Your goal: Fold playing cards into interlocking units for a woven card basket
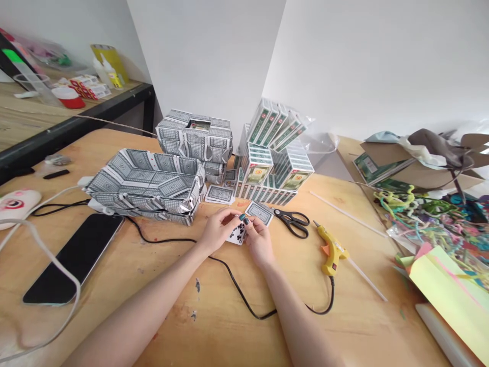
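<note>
Both hands meet over a playing card [236, 235] that shows black clubs on its face. My left hand [221, 228] pinches its upper left side, and my right hand [260, 241] grips its right edge, thumbs close together. Just behind the right hand lies a face-down card [260, 213] with a grey patterned back. Farther back is a small pile of face-down cards [220, 193]. Left of the hands stands an open tray made of folded cards [153, 178], and behind it a boxy card construction [194, 135] with an opening on top.
Black scissors [293, 222] and a yellow glue gun [331, 250] lie to the right, its cord running beneath my forearms. Boxed card decks [267, 168] are stacked at the back. A phone [74, 260] lies left; colourful pipe cleaners [439, 219] heap at the right.
</note>
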Action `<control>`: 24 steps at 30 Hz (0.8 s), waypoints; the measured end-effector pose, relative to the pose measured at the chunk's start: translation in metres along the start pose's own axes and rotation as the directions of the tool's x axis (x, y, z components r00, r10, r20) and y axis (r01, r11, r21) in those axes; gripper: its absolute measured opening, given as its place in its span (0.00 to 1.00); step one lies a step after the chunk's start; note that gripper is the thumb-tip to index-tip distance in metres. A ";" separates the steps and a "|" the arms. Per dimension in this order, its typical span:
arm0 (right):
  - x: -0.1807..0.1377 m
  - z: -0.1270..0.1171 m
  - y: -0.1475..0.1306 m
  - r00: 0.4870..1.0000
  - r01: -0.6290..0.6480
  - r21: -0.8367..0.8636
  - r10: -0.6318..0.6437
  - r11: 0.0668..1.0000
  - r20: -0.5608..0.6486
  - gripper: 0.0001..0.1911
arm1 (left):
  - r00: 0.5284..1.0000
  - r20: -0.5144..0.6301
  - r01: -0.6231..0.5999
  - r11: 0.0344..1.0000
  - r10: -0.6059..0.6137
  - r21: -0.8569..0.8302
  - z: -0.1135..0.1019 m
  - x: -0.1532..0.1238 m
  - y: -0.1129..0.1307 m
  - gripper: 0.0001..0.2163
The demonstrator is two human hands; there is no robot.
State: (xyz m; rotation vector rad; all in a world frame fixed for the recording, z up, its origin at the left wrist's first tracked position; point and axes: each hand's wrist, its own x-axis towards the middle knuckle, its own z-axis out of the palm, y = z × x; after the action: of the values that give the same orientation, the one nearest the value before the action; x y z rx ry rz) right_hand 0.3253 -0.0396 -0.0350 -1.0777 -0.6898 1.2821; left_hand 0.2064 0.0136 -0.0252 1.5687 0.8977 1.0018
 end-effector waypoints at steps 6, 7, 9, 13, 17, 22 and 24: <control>0.002 -0.003 0.000 1.000 0.003 0.033 -0.002 0.999 -0.028 0.10 | 0.996 -0.065 -0.051 0.997 0.055 0.065 0.003 0.002 -0.005 0.09; 0.003 -0.003 -0.001 1.000 0.017 0.014 -0.016 1.000 -0.022 0.09 | 0.996 -0.075 -0.051 0.997 0.055 0.059 0.002 0.003 -0.005 0.09; 0.003 -0.003 -0.002 0.999 0.044 -0.044 -0.044 0.998 0.006 0.10 | 0.994 -0.095 -0.045 0.998 0.050 0.052 0.000 0.003 -0.005 0.08; 0.002 -0.001 -0.002 0.997 0.036 -0.147 -0.026 0.989 0.071 0.11 | 0.995 -0.092 -0.023 0.997 0.029 0.068 -0.001 0.004 -0.005 0.08; 0.000 0.000 0.001 0.994 0.041 -0.237 -0.016 0.971 0.107 0.13 | 0.998 -0.058 -0.003 0.996 0.008 0.087 -0.002 0.005 -0.008 0.08; -0.002 0.000 0.003 0.987 0.093 -0.324 -0.044 0.941 0.155 0.14 | 0.998 -0.028 0.052 0.994 -0.049 0.093 -0.005 0.007 -0.009 0.08; -0.003 -0.001 0.003 0.987 0.106 -0.369 -0.053 0.924 0.149 0.14 | 0.997 0.020 0.079 0.995 -0.080 0.064 -0.007 0.008 -0.006 0.09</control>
State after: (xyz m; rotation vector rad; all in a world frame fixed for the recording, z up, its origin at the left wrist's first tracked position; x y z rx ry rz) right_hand 0.3242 -0.0428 -0.0379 -1.2624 -1.1066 1.1875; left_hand 0.2030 0.0247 -0.0285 1.5810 0.9768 0.9056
